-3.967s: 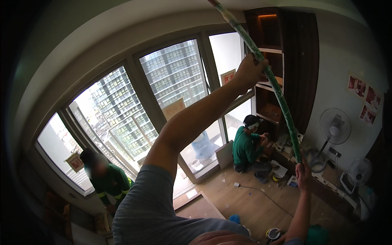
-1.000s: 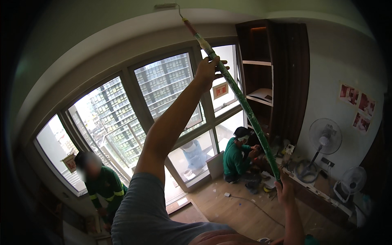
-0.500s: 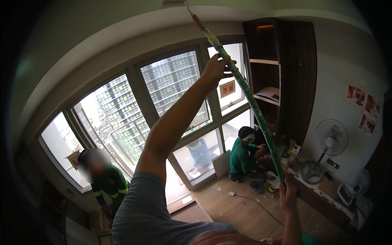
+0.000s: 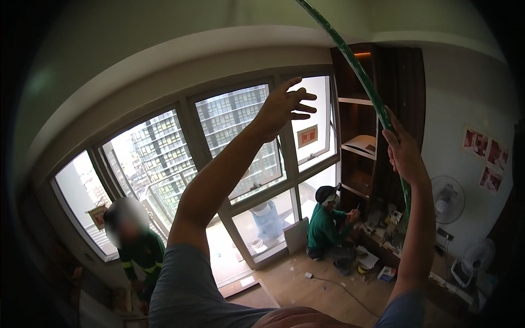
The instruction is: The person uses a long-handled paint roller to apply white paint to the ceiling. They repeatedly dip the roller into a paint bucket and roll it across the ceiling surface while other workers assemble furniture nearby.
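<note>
Raised since half a second ago, the green pole (image 4: 358, 66) now passes higher across the front of the dark shelf unit (image 4: 348, 82), and the small roller that showed on its tip has gone beyond the top edge of the picture. The left hand (image 4: 284, 109), which was at the pole's upper part, has come off it, while the right hand (image 4: 403, 147) has risen with the pole from low down to about the height of the middle shelves.

The hands are well apart. The right one is closed around the pole in front of the brown panel (image 4: 409, 87) at the right side of the shelf unit, and the pole's lower length shows beside that wrist. The left one holds nothing; its fingers are spread, to the left of the shelf unit, against the tall windows (image 4: 232, 115).

Below the shelf unit, a co-worker in a green top (image 4: 324, 227) crouches on the wooden floor (image 4: 295, 281), facing it. Far to its left is another person in green with yellow bands (image 4: 139, 249). To the right of the shelf unit, red-toned pictures (image 4: 486, 153) hang on the pale wall, with a round fan (image 4: 449, 199) below them and a smaller fan (image 4: 477, 254) lower still
</note>
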`<state>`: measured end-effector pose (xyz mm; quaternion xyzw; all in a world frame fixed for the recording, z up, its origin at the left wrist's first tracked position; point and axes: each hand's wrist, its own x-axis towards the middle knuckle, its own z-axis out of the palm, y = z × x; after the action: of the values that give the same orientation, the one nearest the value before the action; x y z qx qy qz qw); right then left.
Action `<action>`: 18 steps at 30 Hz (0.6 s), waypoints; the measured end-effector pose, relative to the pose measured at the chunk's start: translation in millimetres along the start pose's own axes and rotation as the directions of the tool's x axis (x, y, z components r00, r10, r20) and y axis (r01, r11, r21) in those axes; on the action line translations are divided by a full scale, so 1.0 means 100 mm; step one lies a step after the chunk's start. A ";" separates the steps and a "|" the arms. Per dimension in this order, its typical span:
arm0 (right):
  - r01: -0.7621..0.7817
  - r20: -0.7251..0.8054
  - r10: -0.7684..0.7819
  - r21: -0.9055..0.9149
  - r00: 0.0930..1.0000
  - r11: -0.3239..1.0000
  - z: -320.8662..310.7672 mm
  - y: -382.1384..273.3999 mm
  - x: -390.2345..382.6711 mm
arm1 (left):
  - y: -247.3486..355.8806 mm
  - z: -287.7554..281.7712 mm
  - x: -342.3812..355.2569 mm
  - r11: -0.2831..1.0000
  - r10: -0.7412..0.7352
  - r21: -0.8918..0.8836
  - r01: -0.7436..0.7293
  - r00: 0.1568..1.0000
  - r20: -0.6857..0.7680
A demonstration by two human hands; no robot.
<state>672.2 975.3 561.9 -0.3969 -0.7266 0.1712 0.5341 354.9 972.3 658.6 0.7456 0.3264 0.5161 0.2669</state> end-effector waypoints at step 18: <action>0.057 -0.029 -0.056 0.031 0.998 0.998 -0.07 -0.36 1.12 | -0.05 -0.40 -0.12 0.998 -0.004 0.060 0.009 0.997 -0.079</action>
<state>651.4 1036.9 660.4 -0.3699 -0.7271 0.1621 0.5551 312.7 969.2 660.9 0.7313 0.3544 0.5341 0.2330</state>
